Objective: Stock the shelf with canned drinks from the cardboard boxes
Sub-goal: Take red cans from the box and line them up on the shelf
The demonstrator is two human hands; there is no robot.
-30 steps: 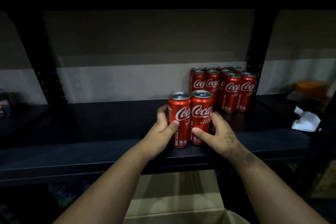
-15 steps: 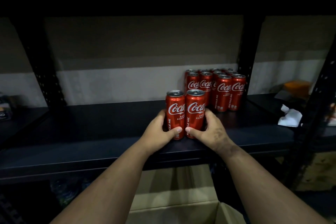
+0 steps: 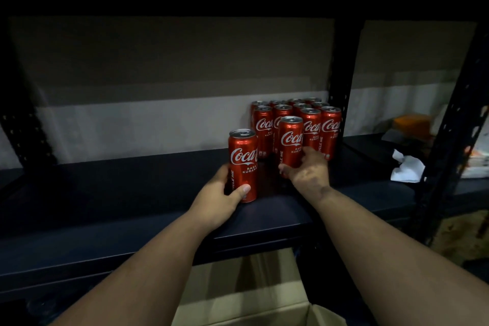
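On the black metal shelf (image 3: pixel 105 193), the left hand (image 3: pixel 217 198) grips one red aluminium can (image 3: pixel 243 164) near the front edge. The right hand (image 3: pixel 308 171) grips another can (image 3: pixel 290 140) (upright, just before the stocked cans (image 3: pixel 315 124)).

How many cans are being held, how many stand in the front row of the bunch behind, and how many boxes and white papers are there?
Held cans: 2
Front-row cans: 4
Boxes: 1
White papers: 1
Total: 8
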